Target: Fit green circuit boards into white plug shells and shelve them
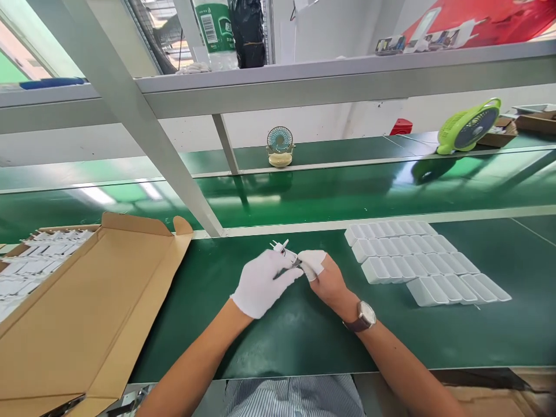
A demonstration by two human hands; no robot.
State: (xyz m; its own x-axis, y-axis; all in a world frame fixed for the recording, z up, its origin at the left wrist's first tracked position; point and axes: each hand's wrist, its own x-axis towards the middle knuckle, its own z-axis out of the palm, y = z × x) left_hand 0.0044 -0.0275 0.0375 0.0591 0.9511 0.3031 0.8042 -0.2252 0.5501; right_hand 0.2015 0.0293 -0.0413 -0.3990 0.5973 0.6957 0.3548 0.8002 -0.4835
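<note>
One watch [367, 313] is circling the wrist behind the grip. Over the green worktop [299, 347], two hands are meeting: the gloved left hand [263, 284] is grasping one small white plug-like piece [284, 251] between its fingers, while the right hand [329, 281], fingertips covered in white, is resting close against its near end; whether it is pinching too, I cannot tell. The piece is jutting from the grip's far side, its long axis slanting leftward, its thin ends pointing away from the person. Left of the grip, one open carton [99, 289] is holding white pieces [41, 260], too many overlapping to count. Right of it, four white compartment trays [417, 266] are lying in rows. Farther off, two fans are standing: one small fan [280, 146] beyond the grip, one lime-green fan [467, 128] far right.
</note>
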